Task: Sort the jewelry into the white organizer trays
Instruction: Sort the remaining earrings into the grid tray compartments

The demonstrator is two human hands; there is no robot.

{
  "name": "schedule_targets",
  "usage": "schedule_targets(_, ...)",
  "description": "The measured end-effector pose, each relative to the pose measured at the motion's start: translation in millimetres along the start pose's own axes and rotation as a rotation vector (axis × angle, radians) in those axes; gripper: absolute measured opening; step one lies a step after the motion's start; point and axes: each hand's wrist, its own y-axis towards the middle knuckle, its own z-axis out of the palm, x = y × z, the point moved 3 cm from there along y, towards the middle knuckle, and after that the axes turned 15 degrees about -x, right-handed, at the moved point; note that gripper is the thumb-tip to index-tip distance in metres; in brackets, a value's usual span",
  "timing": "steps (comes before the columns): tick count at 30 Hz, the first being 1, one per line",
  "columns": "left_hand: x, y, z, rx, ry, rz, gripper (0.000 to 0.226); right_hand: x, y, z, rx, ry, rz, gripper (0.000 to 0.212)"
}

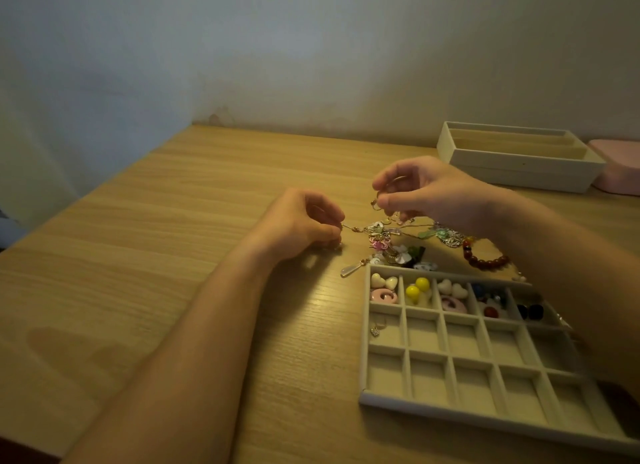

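A pile of mixed jewelry (398, 241) lies on the wooden table just beyond a white grid tray (381, 403). The tray's far row holds heart beads, yellow balls, pink rings and dark beads; one small charm sits in the second row. My left hand (301, 224) pinches the end of a thin gold chain (353, 228) at the pile's left edge. Above the pile, my right hand (429, 193) pinches a small gold earring (376, 203) between thumb and fingers. A red bead bracelet (485, 261) lies right of the pile.
A second white tray (519, 172) with long compartments stands at the back right, beside a pink box (620, 172). A wall runs along the table's far edge. A clear drop pendant (348, 271) lies near the grid tray's far left corner.
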Motion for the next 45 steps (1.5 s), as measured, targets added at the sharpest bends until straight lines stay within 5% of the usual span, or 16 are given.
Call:
schedule_targets(10, -10, -6, 6, 0.024, 0.144, 0.123, 0.012, -2, -6, -7, 0.081, 0.362, 0.102, 0.038)
schedule_targets(20, -38, -27, 20, 0.079, -0.362, -0.013, 0.009, 7, -17, -10, 0.051, 0.348, 0.029, 0.043)
schedule_targets(27, -55, -39, 17, 0.114, -0.436, -0.060, 0.027, 14, -34, -11, 0.006, 0.456, 0.047, 0.030)
schedule_targets(45, -63, -103, 10, 0.104, -0.857, -0.248, 0.023, 52, -88, -16, -0.072, 0.354, -0.102, 0.024)
